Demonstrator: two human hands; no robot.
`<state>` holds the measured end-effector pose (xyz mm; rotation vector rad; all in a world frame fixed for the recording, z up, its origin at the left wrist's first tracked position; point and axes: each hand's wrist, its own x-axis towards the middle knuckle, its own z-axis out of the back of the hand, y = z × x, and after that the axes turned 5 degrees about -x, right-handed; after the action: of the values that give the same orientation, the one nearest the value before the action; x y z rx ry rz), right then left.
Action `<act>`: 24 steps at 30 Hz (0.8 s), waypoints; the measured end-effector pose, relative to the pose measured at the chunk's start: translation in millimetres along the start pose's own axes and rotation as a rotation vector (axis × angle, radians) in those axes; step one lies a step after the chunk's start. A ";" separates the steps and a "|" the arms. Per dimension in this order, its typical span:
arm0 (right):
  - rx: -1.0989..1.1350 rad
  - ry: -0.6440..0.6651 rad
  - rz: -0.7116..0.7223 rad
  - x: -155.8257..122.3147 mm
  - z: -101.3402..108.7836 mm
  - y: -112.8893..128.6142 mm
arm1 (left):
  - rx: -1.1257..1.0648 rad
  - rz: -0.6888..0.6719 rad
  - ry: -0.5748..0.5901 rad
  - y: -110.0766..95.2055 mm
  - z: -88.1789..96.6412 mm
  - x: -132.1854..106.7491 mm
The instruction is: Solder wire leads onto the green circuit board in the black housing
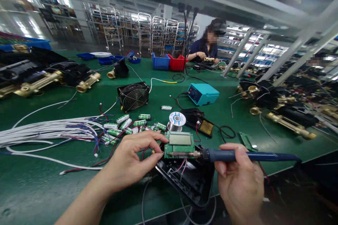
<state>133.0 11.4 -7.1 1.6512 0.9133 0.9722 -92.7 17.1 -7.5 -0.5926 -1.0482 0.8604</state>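
Observation:
My right hand [239,172] is closed round the blue handle of a soldering iron [227,155]. The iron's tip reaches left across the lower edge of a green circuit board [167,146] with a grey display [180,139]. At the board's left edge, my left hand [137,154] pinches thumb and fingers together near the tip; what lies between them is too small to make out, though a wire runs there. Under the board sits an open black plastic housing [195,186], tilted, with thin red and white wires running from the board into it.
Behind the board stand a solder spool [177,119], an iron stand with sponge [206,127], a teal soldering station [203,94] and a fan [133,96]. Batteries [114,132] and white cables [52,132] lie left. Brass-fitted assemblies [290,124] line the right; a person [206,47] works opposite.

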 end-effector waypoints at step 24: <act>-0.037 0.043 0.064 -2.3 -1.4 2.0 | -0.009 0.078 -0.015 -4.2 -2.3 1.3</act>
<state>131.0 9.3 -5.2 1.6421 0.8707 1.0660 -88.9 15.9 -4.6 -0.6386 -1.0486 0.9306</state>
